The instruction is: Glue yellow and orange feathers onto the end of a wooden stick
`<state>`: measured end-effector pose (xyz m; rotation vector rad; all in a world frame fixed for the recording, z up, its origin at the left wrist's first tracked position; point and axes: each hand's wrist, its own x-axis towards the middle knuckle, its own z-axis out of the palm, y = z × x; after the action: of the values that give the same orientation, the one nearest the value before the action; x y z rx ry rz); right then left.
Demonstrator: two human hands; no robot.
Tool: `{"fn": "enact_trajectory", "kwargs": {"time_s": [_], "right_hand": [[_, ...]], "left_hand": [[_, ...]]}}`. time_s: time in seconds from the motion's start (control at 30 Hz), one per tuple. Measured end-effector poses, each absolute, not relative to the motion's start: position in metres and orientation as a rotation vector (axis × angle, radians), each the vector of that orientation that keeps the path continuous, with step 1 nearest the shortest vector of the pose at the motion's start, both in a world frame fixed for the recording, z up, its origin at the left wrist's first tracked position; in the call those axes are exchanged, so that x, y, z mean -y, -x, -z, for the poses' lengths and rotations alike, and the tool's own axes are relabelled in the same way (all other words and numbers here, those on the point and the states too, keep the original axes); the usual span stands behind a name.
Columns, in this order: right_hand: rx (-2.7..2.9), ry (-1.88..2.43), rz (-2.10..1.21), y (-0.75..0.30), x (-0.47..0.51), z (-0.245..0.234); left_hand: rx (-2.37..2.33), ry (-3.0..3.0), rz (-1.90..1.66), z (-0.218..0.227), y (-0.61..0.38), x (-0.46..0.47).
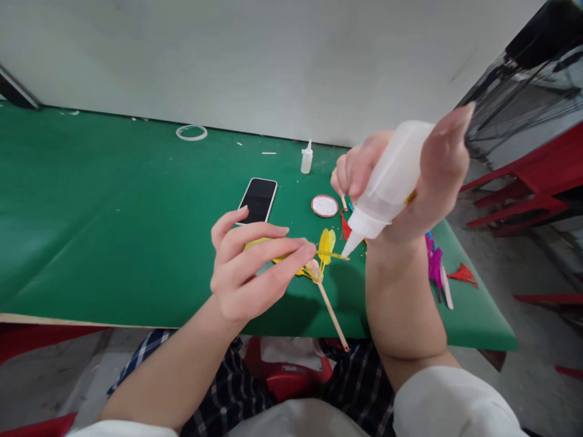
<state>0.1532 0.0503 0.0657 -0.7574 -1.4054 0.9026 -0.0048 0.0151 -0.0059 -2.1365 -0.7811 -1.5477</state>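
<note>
My left hand (255,267) pinches a yellow feather (331,254) between thumb and fingers, its thin quill pointing right. In my right hand (441,173) a translucent squeeze glue bottle (394,173) is tipped nozzle down. The nozzle tip meets, or is very close to, the quill's end. Beneath them, a small feather fan with a wooden stick handle (332,312) lies at the table's near edge, with yellow feathers (327,246) fanned round a pale centre. Part of it is hidden behind my left hand.
On the green table (113,230) lie a phone (259,200), a white disc with a red rim (325,206), a small dropper bottle (306,159) and a clear ring (191,133). Purple feathers (435,264) and a red tassel (463,274) are at the right. Red chairs (537,170) stand beyond.
</note>
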Motion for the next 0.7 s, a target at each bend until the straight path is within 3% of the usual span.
{"fn": "enact_trajectory", "kwargs": {"time_s": [0.7], "right_hand": [[1.466, 0.688, -0.888, -0.1562, -0.0511, -0.0636]], "left_hand": [[0.759, 2.158, 1.589, 0.0090, 0.0060, -0.0148]]}}
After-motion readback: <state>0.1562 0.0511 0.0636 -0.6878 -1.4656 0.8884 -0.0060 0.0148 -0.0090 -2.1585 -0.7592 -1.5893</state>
